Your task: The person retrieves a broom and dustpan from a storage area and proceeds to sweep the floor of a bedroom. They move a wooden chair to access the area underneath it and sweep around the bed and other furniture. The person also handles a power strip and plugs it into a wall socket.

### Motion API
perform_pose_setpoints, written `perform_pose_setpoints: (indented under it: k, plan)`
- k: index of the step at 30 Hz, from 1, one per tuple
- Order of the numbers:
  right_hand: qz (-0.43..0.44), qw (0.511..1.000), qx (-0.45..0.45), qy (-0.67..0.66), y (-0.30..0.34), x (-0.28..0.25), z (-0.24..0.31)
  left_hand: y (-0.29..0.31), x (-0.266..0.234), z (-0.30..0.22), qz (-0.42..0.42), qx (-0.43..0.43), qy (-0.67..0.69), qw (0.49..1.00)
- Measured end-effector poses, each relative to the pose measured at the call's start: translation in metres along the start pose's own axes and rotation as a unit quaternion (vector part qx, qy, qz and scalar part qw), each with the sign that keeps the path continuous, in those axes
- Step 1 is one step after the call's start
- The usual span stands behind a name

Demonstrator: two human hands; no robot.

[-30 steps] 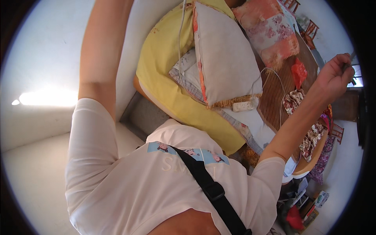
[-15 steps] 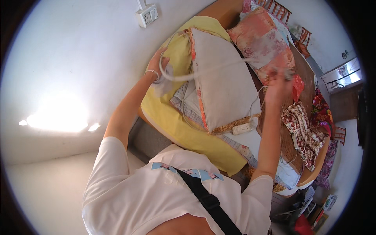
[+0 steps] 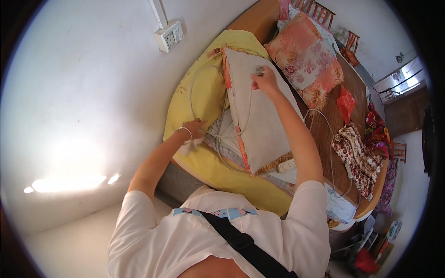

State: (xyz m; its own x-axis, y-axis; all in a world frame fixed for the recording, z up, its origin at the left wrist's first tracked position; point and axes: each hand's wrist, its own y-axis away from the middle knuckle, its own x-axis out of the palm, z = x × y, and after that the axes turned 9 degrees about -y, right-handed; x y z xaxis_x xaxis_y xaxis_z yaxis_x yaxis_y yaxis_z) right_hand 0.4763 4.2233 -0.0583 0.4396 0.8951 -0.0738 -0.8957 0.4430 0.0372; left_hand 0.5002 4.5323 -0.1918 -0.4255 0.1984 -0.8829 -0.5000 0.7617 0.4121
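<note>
My right hand (image 3: 265,82) is closed over the grey-white pillow (image 3: 264,120), gripping a plug (image 3: 259,71) that looks dark grey. From it a thin pale power cable (image 3: 249,111) hangs down across the pillow toward my left hand (image 3: 193,128). That hand is closed low over the yellow bedding (image 3: 204,95), fingers by the cable, with a crumpled white cloth (image 3: 186,148) bunched beneath it; the exact grip is partly hidden. Loops of cable lie on the yellow fabric and the pillow's left edge. A white power strip (image 3: 287,166) rests at the pillow's lower corner, beside my right forearm.
A floral pillow (image 3: 306,60) lies farther back on the bed's brown mat (image 3: 320,139). Right of it are a red plastic bag (image 3: 346,104) and a brown-and-white patterned cloth (image 3: 357,157). A wall socket box (image 3: 169,36) is on the left wall. Wooden chairs (image 3: 352,41) stand behind.
My right hand has swung left from the bed's right side to above the grey-white pillow. My left hand has come down nearer me, and the cable now hangs slack in loops.
</note>
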Motion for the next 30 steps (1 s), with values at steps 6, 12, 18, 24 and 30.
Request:
perform_pose_setpoints:
  k: [6,12,18,24,30]
  plan:
    - [0.039,0.998,-0.028,0.027,-0.051,0.088,-0.006,0.013,0.001,-0.008,-0.043,-0.007,0.134,0.990]
    - [-0.122,0.973,-0.197,0.025,-0.125,0.123,-0.025,0.013,0.009,0.013,-0.126,-0.016,0.197,0.972]
    - [-0.071,0.973,-0.186,0.119,-0.013,0.112,-0.082,0.010,0.027,0.033,-0.158,0.004,0.218,0.963]
    - [-0.181,0.937,-0.229,0.190,0.171,0.036,-0.137,0.017,0.038,0.022,-0.152,0.005,0.282,0.947]
    - [-0.443,0.872,0.005,0.207,0.290,-0.073,-0.210,0.035,0.059,-0.017,-0.110,0.003,0.321,0.941]
